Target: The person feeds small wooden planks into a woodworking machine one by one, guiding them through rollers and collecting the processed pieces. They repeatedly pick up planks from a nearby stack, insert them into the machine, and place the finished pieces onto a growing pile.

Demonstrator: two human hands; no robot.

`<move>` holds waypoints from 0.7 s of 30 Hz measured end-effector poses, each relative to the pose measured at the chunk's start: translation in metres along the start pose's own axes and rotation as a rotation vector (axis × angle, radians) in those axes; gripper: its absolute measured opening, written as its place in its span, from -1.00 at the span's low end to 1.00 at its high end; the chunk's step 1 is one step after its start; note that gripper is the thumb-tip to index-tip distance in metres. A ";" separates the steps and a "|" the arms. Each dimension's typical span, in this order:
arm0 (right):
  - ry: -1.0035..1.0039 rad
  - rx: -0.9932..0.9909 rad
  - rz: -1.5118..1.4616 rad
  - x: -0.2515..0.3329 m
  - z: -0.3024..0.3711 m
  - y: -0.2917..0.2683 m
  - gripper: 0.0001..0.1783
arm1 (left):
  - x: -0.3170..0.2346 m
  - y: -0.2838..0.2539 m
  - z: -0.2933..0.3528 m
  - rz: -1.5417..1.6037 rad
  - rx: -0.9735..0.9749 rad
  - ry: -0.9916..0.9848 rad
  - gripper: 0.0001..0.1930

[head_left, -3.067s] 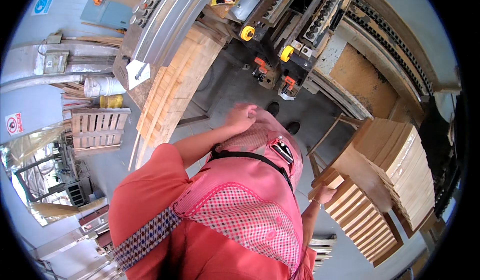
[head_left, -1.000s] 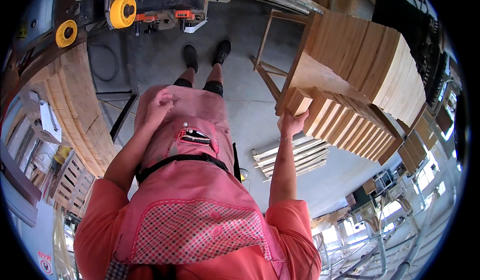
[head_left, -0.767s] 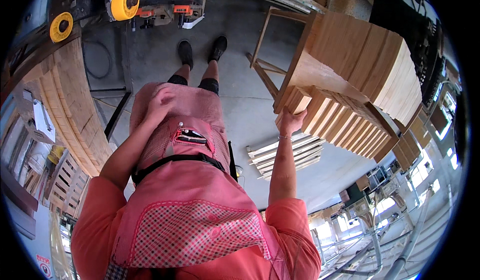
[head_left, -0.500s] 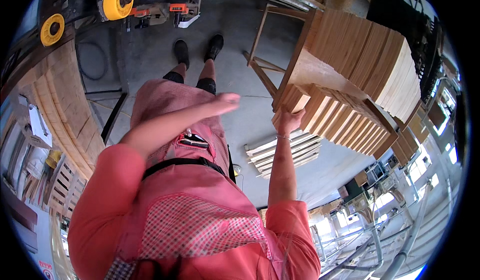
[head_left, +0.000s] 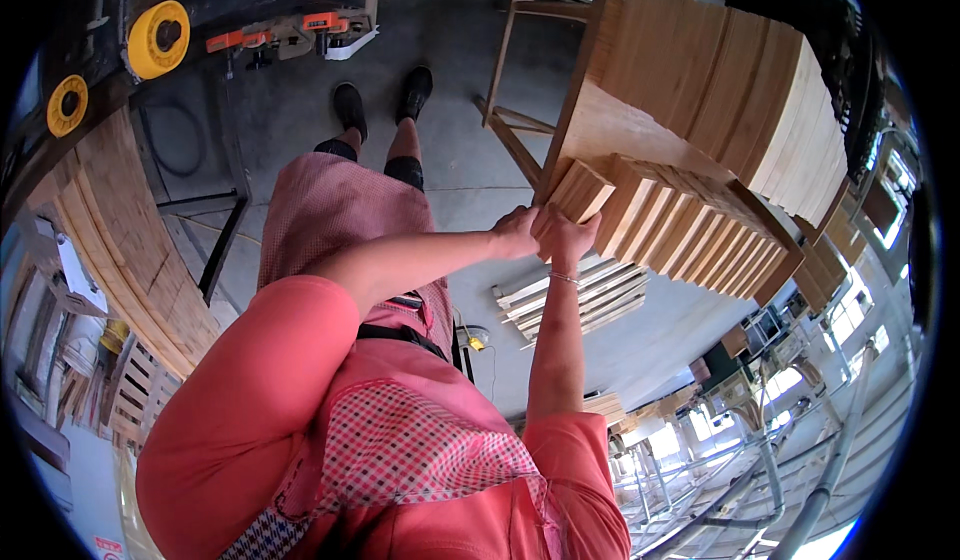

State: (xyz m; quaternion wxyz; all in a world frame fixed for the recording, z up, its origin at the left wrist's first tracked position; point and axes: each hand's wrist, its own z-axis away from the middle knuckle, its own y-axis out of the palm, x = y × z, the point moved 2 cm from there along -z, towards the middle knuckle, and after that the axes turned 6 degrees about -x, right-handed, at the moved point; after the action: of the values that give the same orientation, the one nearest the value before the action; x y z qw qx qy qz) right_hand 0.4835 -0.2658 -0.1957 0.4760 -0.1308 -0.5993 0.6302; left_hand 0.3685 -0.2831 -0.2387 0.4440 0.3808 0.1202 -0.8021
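A small stack of light wooden strips (head_left: 582, 192) lies at the near left corner of a wooden table, beside the lower row of boards. My right hand (head_left: 568, 236) is closed around its near end, a thin bracelet on the wrist. My left hand (head_left: 515, 233) reaches across my body, fingers curled against the same end and touching the right hand; its fingertips are partly hidden. Next to the strips stands a row of wooden boards (head_left: 690, 230), set side by side with gaps showing between their edges.
A tall stack of boards (head_left: 700, 70) fills the table's far side. Slatted wood (head_left: 575, 295) lies on the floor below. To the left are long curved planks (head_left: 130, 240) and a machine with yellow wheels (head_left: 158, 40). A dark metal leg (head_left: 225, 245) stands near my left side.
My left hand has swung right from in front of my apron to the strips beside my right hand. The right hand keeps its hold, and the view has shifted slightly.
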 end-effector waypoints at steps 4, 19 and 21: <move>0.162 0.273 -0.431 -0.014 -0.009 -0.004 -0.48 | -0.007 -0.008 0.006 -0.075 -0.097 0.042 -0.43; 0.357 0.560 -0.751 0.005 -0.002 -0.010 -0.49 | -0.042 -0.043 0.034 -0.234 -0.190 0.258 -0.50; 0.356 0.551 -0.753 0.011 -0.002 -0.013 -0.48 | -0.041 -0.041 0.031 -0.241 -0.208 0.286 -0.50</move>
State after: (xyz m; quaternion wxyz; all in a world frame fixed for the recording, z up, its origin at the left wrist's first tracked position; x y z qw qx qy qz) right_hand 0.4847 -0.2583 -0.1800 0.7822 0.1195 -0.3258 0.5174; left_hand 0.3323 -0.2504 -0.1942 0.3601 0.4255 0.3089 -0.7706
